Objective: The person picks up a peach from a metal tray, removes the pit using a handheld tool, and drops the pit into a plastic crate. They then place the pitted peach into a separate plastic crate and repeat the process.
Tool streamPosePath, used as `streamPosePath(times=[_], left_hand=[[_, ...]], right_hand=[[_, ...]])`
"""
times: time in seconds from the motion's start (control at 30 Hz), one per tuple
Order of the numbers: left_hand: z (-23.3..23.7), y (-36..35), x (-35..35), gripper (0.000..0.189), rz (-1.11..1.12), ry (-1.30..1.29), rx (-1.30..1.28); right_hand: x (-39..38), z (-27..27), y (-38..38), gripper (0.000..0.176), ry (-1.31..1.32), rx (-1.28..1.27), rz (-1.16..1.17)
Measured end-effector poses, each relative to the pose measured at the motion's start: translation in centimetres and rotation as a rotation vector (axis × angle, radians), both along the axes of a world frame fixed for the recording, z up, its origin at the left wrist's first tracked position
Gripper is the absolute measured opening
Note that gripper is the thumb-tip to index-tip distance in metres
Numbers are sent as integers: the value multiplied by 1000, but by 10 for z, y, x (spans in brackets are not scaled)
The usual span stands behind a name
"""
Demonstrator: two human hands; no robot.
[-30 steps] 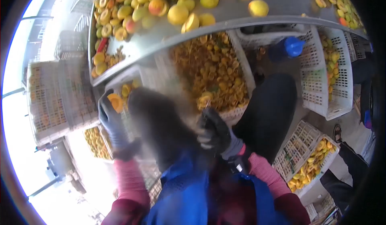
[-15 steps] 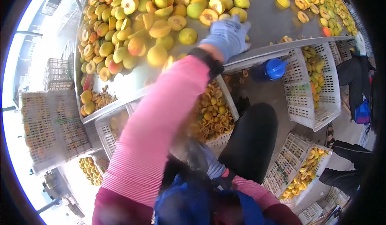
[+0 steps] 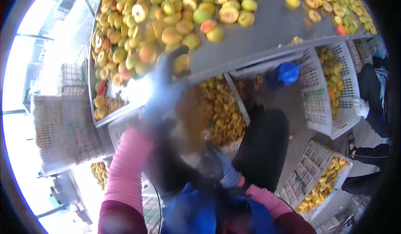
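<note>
Head view: my left hand (image 3: 165, 87), gloved in blue-grey and blurred, is at the near edge of the table (image 3: 267, 29), its fingers narrowed about a yellow fruit (image 3: 182, 63), dark fingertips above and below it. That fruit is just by the metal rim, next to the near side of the pile (image 3: 138, 37), where whole and halved fruit, yellow, green and some blushed red, lie heaped. My right hand (image 3: 213, 165) is low before my lap, left of my right knee (image 3: 267, 133); its dark glove is too smeared for me to tell whether those fingers are wide, narrow or holding anything. Just beyond it, under the table, a box (image 3: 238, 100) is full of brownish-yellow scraps. Right of the box stands a blue jug (image 3: 288, 73), then a white crate (image 3: 317, 96) of fruit, with another person's pale-gloved hand (image 3: 360, 108) at its outer edge. Nearer me, a second crate (image 3: 303, 173) bears yellow pieces. In the table's left corner, small bits (image 3: 115, 103) lie beside a red object (image 3: 101, 87), and stacked crates (image 3: 69, 129) stand farther left.
</note>
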State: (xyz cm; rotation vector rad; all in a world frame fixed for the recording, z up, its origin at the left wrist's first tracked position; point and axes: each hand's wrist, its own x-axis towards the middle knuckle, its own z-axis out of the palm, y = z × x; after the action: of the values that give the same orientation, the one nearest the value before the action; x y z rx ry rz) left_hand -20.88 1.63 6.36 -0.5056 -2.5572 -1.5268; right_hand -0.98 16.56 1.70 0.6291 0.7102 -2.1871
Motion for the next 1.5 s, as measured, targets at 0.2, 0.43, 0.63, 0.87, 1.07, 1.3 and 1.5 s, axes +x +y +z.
streamPosePath(times=[0.2,0.43,0.63,0.87,1.07,1.3,1.5], left_hand=[[-2,6,131,43,274,-526,553],[-32,-7,188,43,450,-243,-262],[-34,1,199,25,444,-179,88],[-33,10,211,36,426,-341,351],[-31,-11,211,38,353,-236,10],[-25,-32,206,39,59,-489,99],[-9,-12,214,51,201,-792,629]], right_hand=[[-12,32,16,27,242,-185,4],[15,-1,-15,30,605,281,90],[31,-3,-29,39,876,717,134],[55,-42,-27,41,1164,818,172],[33,-14,-19,35,811,571,327],[17,-7,-22,32,634,428,-102],[7,-8,-15,32,443,302,-117]])
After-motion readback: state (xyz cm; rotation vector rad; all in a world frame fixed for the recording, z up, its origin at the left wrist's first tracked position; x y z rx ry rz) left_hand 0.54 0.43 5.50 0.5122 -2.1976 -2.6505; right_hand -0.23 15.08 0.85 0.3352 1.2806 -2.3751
